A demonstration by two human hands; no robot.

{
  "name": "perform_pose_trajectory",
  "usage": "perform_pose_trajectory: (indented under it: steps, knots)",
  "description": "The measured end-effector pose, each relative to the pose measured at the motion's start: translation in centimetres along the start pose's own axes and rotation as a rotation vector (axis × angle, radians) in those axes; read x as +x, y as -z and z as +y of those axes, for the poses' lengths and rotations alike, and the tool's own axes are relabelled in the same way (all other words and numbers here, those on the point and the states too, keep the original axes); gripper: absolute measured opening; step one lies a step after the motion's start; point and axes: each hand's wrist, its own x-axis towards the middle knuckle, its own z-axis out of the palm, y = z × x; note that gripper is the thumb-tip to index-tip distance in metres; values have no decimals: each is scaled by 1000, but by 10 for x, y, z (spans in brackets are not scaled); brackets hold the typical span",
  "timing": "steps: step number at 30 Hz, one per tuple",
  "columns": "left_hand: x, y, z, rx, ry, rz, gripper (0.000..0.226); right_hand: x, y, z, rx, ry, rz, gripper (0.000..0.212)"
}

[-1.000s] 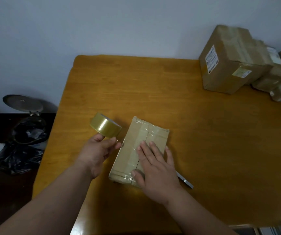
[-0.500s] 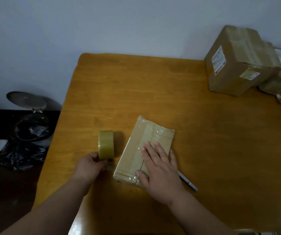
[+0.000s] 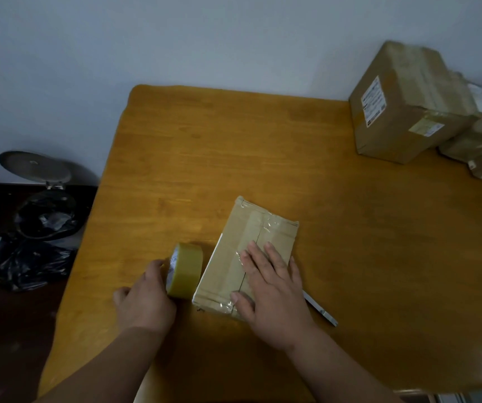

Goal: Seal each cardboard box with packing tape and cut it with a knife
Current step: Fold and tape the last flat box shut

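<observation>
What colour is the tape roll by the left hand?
Translucent yellowish-tan tape roll, seen in the head view.

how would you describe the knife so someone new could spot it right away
Start at the wooden table, then the flat taped box under the right hand. The knife lies just right of that hand: thin, silvery, the only metal thing on the tabletop.

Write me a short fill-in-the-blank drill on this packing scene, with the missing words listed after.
1. The right hand lies flat on the small ____ near the table's front edge.
2. The left hand is at the roll of ____, which stands on its edge.
3. The knife lies on the table to the ____ of the right hand.
4. A stack of boxes sits at the table's far ____ corner.

Missing words: box; tape; right; right
</observation>
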Motion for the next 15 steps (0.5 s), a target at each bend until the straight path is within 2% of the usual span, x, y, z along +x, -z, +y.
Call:
perform_pose_trajectory:
  steps: [6, 8, 10, 12, 15]
  knots:
    - [8, -1, -9, 82, 11, 36, 64, -1, 1, 0, -47, 11, -15, 73]
    - [10, 0, -12, 38, 72, 22, 66, 0, 2, 0, -49, 11, -24, 73]
    - [12, 4, -15, -26, 202, -19, 84, -1, 2, 0, -55, 17, -31, 72]
    - [15, 7, -19, -39, 259, -72, 96, -1, 4, -1, -87, 16, -47, 72]
    - [18, 12, -22, -9, 198, -125, 76, -1, 8, -3, -147, 17, -74, 71]
